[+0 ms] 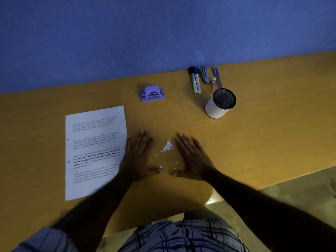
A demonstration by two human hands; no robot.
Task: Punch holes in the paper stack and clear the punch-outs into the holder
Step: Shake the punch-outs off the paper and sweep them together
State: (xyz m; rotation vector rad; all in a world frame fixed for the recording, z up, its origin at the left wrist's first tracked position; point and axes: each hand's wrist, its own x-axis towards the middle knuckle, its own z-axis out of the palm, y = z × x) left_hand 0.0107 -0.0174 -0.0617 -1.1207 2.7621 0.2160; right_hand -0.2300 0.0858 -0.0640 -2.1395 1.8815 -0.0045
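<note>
Left hand (138,157): palm down, flat, fingers straight, slightly spread, pointing forward and a little right. Thumb stretched inward toward other hand.
Right hand (193,158): palm down, flat, fingers straight, close together, angled forward-left. Thumb stretched inward.
Thumb tips near each other, not touching; fingertips wider apart than thumbs.
Neither hand grips anything.
Left forearm (101,199): bare, rising from lower left.
Right forearm (254,200): bare, rising from lower right.
Forearms converge toward hands.
Sleeve (45,239) covers left upper arm at lower-left corner.
</note>
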